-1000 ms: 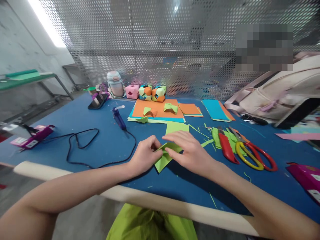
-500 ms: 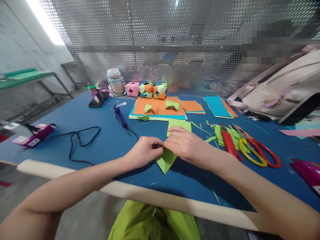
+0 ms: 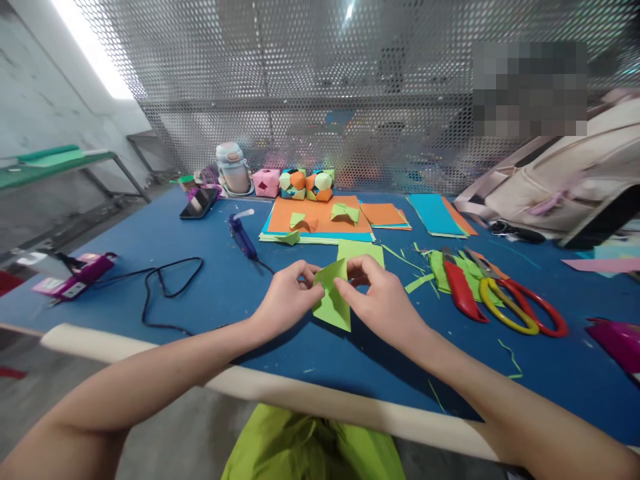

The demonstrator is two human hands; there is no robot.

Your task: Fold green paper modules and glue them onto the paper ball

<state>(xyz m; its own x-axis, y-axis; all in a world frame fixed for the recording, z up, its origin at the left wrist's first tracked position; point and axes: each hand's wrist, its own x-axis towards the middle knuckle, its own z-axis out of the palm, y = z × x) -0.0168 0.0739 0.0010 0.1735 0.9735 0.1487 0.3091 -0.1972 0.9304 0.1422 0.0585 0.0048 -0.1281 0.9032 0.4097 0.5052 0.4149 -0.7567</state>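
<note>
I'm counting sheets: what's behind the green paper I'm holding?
A flat green sheet shows beyond the held paper; your right hand covers part of its near side, which can't be seen.

Lime-green paper (image 3: 334, 308), blue tabletop (image 3: 120, 233), orange sheet (image 3: 320, 208), red-and-yellow scissors (image 3: 511, 287)

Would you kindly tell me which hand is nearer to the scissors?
Right: the right hand is left of the scissors; the left hand is farther left, across the held green paper.
</note>
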